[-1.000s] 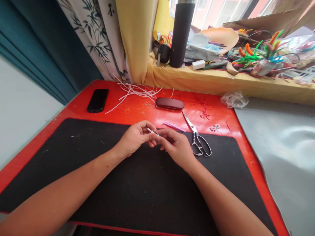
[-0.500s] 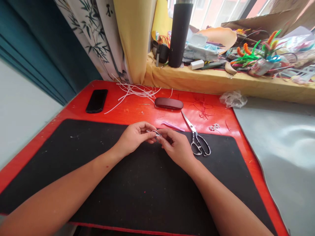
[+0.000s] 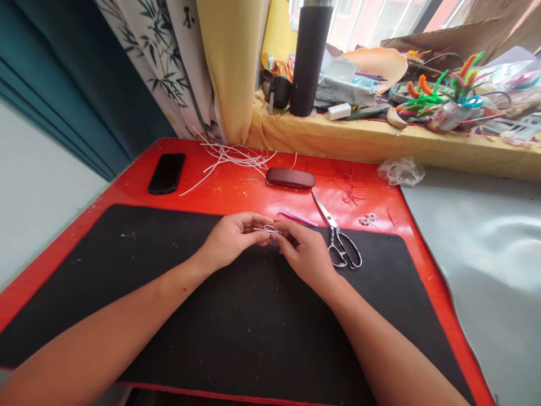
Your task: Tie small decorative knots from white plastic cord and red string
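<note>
A thin white cord [image 3: 267, 229], bent into a small loop, is held between my two hands above the back edge of the black mat [image 3: 236, 332]. My left hand [image 3: 234, 239] pinches it from the left with thumb and fingers. From the right, my right hand [image 3: 305, 248] grips its other side, fingertips almost meeting the left ones. Part of the cord is hidden by my fingers. Silver scissors with dark handles [image 3: 337, 234] lie just right of my right hand. Behind my fingertips are pink-purple tweezers [image 3: 298, 217].
On the red table lie a black phone [image 3: 166, 173], a tangle of white cords [image 3: 236, 156], a maroon case [image 3: 291, 178], red threads [image 3: 349, 186] and a small beaded piece [image 3: 368, 219]. A crumpled plastic bag [image 3: 400, 171] sits farther right. A black bottle [image 3: 311, 59] stands on the cluttered sill.
The cord's loop shows wider and more plainly between my fingertips. My left hand has shifted slightly right and down, its thumb now closer to the index finger. Nothing else has visibly moved.
</note>
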A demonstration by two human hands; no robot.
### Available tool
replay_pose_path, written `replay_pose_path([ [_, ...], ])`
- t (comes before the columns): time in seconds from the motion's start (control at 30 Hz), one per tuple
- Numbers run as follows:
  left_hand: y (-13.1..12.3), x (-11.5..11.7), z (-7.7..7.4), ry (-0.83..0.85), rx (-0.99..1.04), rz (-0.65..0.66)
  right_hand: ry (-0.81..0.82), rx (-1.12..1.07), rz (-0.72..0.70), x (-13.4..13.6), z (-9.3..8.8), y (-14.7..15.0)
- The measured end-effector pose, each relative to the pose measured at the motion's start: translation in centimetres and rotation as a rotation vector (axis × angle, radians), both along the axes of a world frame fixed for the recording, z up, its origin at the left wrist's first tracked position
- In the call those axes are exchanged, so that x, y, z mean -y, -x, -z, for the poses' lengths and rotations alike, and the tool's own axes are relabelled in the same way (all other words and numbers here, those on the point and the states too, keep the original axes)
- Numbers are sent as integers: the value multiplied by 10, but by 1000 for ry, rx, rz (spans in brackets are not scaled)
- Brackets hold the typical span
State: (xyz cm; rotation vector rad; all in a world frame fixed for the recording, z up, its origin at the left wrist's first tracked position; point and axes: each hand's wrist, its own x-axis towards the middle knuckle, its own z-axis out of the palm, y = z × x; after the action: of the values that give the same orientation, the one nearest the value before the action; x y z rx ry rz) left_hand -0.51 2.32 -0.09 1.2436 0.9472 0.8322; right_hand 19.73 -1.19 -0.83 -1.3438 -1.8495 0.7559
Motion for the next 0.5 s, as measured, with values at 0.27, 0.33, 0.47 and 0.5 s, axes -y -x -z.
replay_pose_path([
  [0.27,0,2,4,-60,-46,-36,-3,14,-2,0,-2,1],
  [0.33,0,2,4,-75,-75,-43,1,6,-3,0,-2,1],
  [0.47,0,3,3,-95,-95,-41,1,1,-9,-1,-2,1],
  [0.5,0,3,3,-97,-91,-34,1,6,-9,-1,-2,1],
])
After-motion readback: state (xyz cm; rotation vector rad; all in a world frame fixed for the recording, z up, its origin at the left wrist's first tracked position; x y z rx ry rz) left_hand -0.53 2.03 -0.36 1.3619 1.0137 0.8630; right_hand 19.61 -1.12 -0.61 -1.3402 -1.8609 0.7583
